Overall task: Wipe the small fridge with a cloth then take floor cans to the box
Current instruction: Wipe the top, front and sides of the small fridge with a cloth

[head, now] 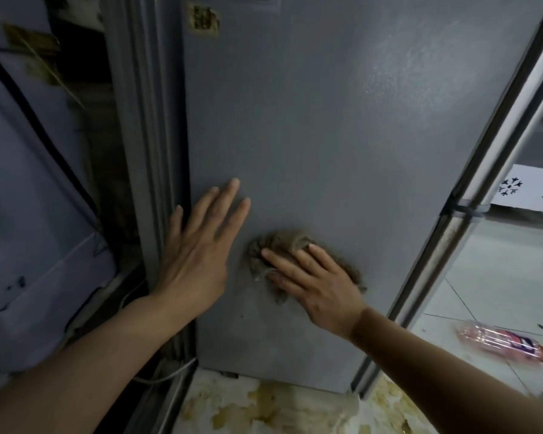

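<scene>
Both forearms reach up from the lower edge toward the grey side panel of the small fridge [326, 120], which fills the middle of the view. The left hand [198, 255] lies flat on the panel near its left edge, at about 8 o'clock from the centre of the view, palm against the metal. Its fingers are straight and lightly spread, pointing toward 1 o'clock, and it holds nothing. The left forearm runs down to the 7 o'clock corner.

The right hand [314, 286] sits just beside the left one, toward 4 o'clock from it, apart from it by a narrow strip of bare panel. Its fingers are nearly straight and point toward 10 o'clock, pressing a bunched brownish-grey cloth [273, 249] flat against the fridge. The cloth shows past the fingertips and along the far edge of the hand; the part under the palm is hidden. The right forearm slants down to the 5 o'clock corner.

A torn yellowish sticker [205, 21] clings to the panel at 12 o'clock. At 4 o'clock, on the pale tiled floor [445, 296] to the right of the fridge's metal edge trim, a crumpled pink plastic bottle [502, 343] lies on its side, well apart from both hands
</scene>
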Demonstrator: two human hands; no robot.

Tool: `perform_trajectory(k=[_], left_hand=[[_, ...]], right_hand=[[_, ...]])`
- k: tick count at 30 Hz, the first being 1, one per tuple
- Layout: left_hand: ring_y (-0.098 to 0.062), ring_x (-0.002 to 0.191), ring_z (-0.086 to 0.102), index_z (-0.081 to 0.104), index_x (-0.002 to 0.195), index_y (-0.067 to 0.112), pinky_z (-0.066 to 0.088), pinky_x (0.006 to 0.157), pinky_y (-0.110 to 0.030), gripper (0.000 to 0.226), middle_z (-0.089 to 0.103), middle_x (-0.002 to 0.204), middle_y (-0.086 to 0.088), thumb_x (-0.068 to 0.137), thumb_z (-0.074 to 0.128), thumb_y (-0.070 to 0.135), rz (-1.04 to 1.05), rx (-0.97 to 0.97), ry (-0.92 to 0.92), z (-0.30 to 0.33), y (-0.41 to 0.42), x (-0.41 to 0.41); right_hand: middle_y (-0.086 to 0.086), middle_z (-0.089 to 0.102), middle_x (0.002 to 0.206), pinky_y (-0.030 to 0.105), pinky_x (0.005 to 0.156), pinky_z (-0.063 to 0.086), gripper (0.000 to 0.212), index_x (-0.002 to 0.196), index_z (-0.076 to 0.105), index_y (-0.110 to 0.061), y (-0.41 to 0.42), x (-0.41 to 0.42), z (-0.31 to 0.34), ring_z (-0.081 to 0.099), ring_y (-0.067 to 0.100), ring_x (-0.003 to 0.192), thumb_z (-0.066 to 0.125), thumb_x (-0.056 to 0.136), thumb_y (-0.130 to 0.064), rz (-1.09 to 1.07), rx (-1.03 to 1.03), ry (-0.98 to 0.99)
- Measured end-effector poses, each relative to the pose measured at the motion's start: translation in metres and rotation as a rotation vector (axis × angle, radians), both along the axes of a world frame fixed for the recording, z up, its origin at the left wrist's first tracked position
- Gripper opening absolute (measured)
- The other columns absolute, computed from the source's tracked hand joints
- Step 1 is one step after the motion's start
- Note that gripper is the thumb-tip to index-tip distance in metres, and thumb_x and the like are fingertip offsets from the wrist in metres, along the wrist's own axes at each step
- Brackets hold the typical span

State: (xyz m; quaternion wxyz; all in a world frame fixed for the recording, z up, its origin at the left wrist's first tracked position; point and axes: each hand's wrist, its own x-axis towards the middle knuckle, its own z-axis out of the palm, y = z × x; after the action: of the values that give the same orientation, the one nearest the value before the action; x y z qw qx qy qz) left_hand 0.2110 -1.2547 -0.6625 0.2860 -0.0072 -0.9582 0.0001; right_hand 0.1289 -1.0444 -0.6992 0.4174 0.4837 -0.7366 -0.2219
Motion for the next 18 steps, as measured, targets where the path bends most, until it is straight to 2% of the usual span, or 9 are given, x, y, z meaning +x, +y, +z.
perform_trajectory(k=[2, 4, 5, 8, 10, 12, 16, 18], left_hand=[[-0.018, 0.145, -0.002, 0.005, 0.150, 0.023, 0.014, 0.112, -0.052, 0.096, -0.020, 0.154, 0.009, 0.076, 0.063, 0.004, 0.002, -0.008, -0.026, -0.003, -0.012, 0.007], [-0.017, 0.145, -0.003, 0.006, 0.150, 0.022, 0.012, 0.113, -0.052, 0.096, -0.023, 0.154, 0.009, 0.076, 0.065, 0.004, 0.016, 0.029, -0.055, -0.008, -0.024, 0.014], [-0.016, 0.145, -0.005, 0.004, 0.150, 0.022, 0.011, 0.113, -0.051, 0.098, -0.025, 0.153, 0.009, 0.076, 0.065, 0.004, 0.020, 0.049, -0.070, -0.010, -0.030, 0.016], [-0.009, 0.141, -0.017, -0.008, 0.147, 0.025, 0.006, 0.115, -0.044, 0.103, -0.034, 0.150, 0.009, 0.078, 0.065, 0.005, 0.000, 0.060, -0.106, -0.018, -0.041, 0.016], [-0.003, 0.135, -0.027, -0.016, 0.145, 0.028, 0.002, 0.114, -0.039, 0.104, -0.039, 0.147, 0.011, 0.080, 0.063, 0.008, -0.025, 0.075, -0.111, -0.021, -0.043, 0.014], [-0.001, 0.134, -0.030, -0.013, 0.146, 0.027, 0.003, 0.114, -0.037, 0.101, -0.039, 0.147, 0.012, 0.081, 0.061, 0.007, -0.050, 0.099, -0.091, -0.023, -0.044, 0.013], [-0.004, 0.138, -0.019, 0.001, 0.149, 0.019, 0.006, 0.114, -0.037, 0.092, -0.034, 0.149, 0.011, 0.081, 0.062, 0.009, -0.096, 0.095, -0.078, -0.021, -0.047, 0.018], [-0.005, 0.139, -0.013, 0.002, 0.149, 0.018, 0.003, 0.113, -0.036, 0.092, -0.030, 0.150, 0.011, 0.080, 0.062, 0.009, -0.117, 0.101, -0.080, -0.022, -0.049, 0.024]], right_hand=[[-0.002, 0.023, 0.150, 0.040, 0.114, 0.009, 0.055, 0.132, 0.054, -0.024, 0.001, 0.003, 0.007, 0.033, 0.028, 0.130, 0.036, 0.081, -0.021, -0.015, 0.074, 0.003], [0.000, 0.025, 0.150, 0.040, 0.114, 0.013, 0.057, 0.136, 0.050, -0.021, -0.001, 0.002, 0.032, 0.041, 0.029, 0.130, 0.037, 0.081, -0.017, 0.031, 0.017, 0.016], [0.003, 0.027, 0.150, 0.041, 0.114, 0.014, 0.056, 0.138, 0.047, -0.019, -0.004, -0.002, 0.051, 0.043, 0.030, 0.130, 0.038, 0.083, -0.015, 0.056, -0.090, 0.023], [0.009, 0.029, 0.152, 0.045, 0.116, 0.011, 0.044, 0.139, 0.043, -0.018, -0.029, -0.012, 0.093, 0.031, 0.032, 0.137, 0.031, 0.097, -0.018, 0.060, -0.530, 0.083], [0.008, 0.027, 0.152, 0.047, 0.116, 0.012, 0.042, 0.138, 0.044, -0.017, -0.046, -0.011, 0.086, 0.027, 0.034, 0.139, 0.031, 0.098, -0.021, 0.037, -0.639, 0.093], [0.007, 0.027, 0.150, 0.046, 0.114, 0.013, 0.045, 0.136, 0.049, -0.017, -0.054, -0.007, 0.057, 0.031, 0.033, 0.135, 0.033, 0.094, -0.020, 0.049, -0.499, 0.069], [-0.003, 0.031, 0.148, 0.042, 0.111, 0.018, 0.050, 0.126, 0.061, -0.022, -0.052, 0.008, 0.017, 0.048, 0.030, 0.122, 0.036, 0.082, -0.020, 0.020, 0.027, 0.020], [-0.005, 0.026, 0.149, 0.041, 0.112, 0.017, 0.052, 0.127, 0.060, -0.024, -0.052, 0.010, 0.023, 0.052, 0.027, 0.124, 0.036, 0.081, -0.021, 0.005, 0.110, 0.010]])
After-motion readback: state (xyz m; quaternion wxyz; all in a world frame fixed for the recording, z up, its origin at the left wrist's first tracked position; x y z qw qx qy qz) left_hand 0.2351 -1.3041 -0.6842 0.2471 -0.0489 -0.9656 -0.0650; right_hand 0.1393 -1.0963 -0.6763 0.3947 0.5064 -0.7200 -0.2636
